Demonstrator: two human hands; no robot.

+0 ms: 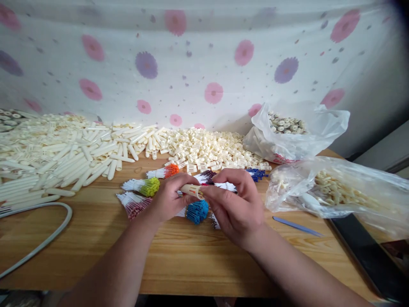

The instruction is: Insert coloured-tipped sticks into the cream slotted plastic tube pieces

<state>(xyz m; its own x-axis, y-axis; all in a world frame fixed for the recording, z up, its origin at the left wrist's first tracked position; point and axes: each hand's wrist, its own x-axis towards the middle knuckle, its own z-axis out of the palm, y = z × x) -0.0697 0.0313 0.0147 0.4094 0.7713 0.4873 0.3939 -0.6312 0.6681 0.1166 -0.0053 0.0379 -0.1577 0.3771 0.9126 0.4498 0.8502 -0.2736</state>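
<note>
My left hand is closed around a cream slotted plastic tube, a pen barrel part by its look. Small bits of red and yellow show at the slots and the open right end. At that end, the fingertips of my right hand are pinched together; whatever they hold is hidden. Beneath and around both hands lie bundles of thin white pen refills with coloured ends: orange refills, yellow-green refills, pink refills, light blue refills and dark blue refills. My hands partly cover several bundles.
Long cream pen barrels are heaped at the left, short slotted cream parts at the back. Plastic bags of small parts stand right. Blue tweezers-like tool, black flat object and white cable lie on the wooden table.
</note>
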